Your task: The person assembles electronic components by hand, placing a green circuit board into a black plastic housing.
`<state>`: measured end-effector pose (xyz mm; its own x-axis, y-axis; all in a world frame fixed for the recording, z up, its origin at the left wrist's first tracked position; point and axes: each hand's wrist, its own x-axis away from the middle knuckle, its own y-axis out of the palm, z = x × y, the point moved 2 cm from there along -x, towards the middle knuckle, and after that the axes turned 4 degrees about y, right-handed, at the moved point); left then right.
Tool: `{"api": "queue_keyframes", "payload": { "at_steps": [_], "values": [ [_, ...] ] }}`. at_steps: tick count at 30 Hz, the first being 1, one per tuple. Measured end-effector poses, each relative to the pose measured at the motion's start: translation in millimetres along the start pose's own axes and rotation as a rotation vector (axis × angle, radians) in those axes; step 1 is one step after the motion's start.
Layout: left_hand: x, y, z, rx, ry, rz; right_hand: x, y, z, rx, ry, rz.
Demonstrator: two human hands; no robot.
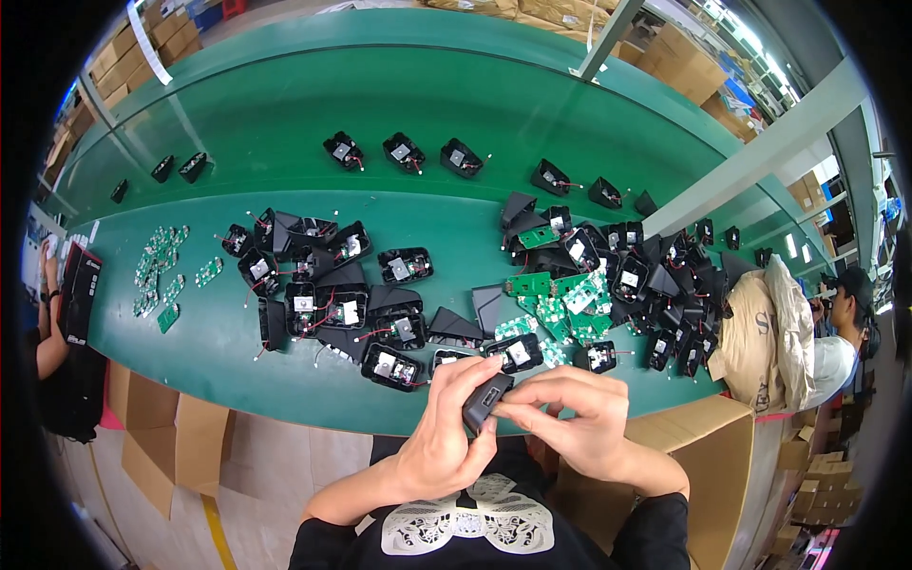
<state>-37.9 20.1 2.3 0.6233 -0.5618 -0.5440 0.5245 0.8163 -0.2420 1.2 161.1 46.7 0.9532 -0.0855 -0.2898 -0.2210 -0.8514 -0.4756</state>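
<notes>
My left hand (445, 426) wraps round a small black plastic housing (487, 397) just over the table's near edge. A rectangular slot shows in the face turned up toward me. On its right side my right hand (568, 418) pinches with thumb and forefinger at the housing's edge; whether a small part sits between these fingertips cannot be seen. Right beyond my hands lies an open black housing (518, 352) with a white part inside. Another open housing (448, 361) is partly covered by my left hand. Green circuit boards (567, 306) are heaped farther off.
Open black housings with wires (318, 275) cluster at centre-left, and a larger heap (670, 294) stands right. Loose boards (161, 261) lie far left. More housings line the raised green shelf (285, 104). Cardboard boxes (176, 432) flank me. People sit at both table ends.
</notes>
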Motion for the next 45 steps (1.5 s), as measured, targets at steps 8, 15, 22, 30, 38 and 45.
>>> {"api": "queue_keyframes", "payload": {
  "at_steps": [8, 15, 22, 30, 38, 45],
  "values": [
    [6, 4, 6, 0.088, -0.136, -0.008, 15, 4, -3, 0.605, -0.543, 0.104],
    [10, 5, 2, 0.14, -0.266, -0.019, 14, 4, -14, 0.954, -0.629, -0.065],
    [-20, -36, -38, 0.716, -0.59, 0.1, -15, -20, -7, 0.406, -0.248, -0.133],
    [-116, -294, -259, -0.205, -0.76, 0.25, -7, -27, 38, 0.318, 0.024, 0.018],
    [-91, -441, -370, -0.904, -0.401, 0.004, -26, -40, 102, 0.561, 0.186, 0.014],
    [-191, -252, -226, -0.931, 0.067, -0.485, -70, -12, 118, 1.123, 0.098, -0.382]
  ]
}}
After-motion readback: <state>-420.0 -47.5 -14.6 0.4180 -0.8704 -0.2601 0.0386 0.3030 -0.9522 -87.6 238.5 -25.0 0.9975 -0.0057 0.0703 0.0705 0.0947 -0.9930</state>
